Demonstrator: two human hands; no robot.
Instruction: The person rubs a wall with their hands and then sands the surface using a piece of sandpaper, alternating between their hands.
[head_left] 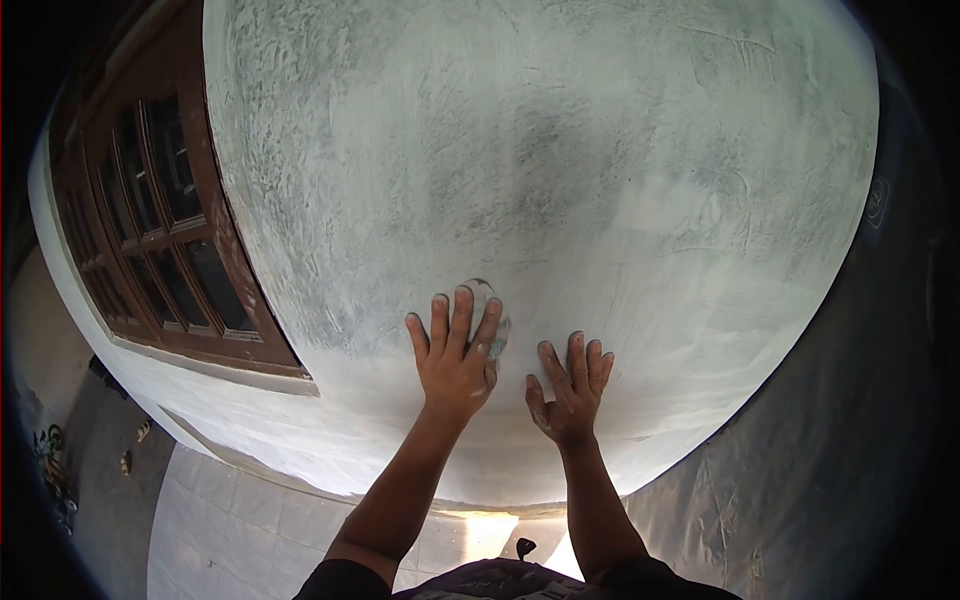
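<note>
My left hand [457,365] lies flat against a pale, unevenly coated wall [400,150], fingers spread. Beneath it, pressed to the wall, is a thin, pale, round-edged piece [499,340] with darker markings. Its edge shows above and to the right of the fingers; the rest is hidden, and I cannot make out its kind. To the right and slightly lower, my right hand [570,398] has its fingers apart and holds nothing. Its fingertips seem to rest on the wall. Whitish dust marks both hands.
A brown wooden window [165,220] with several panes is set in the wall at left. A grey sheet [215,515] covers the ground below, and a dark sheet [760,510] spreads at right. Small items [126,462] lie on the floor at far left.
</note>
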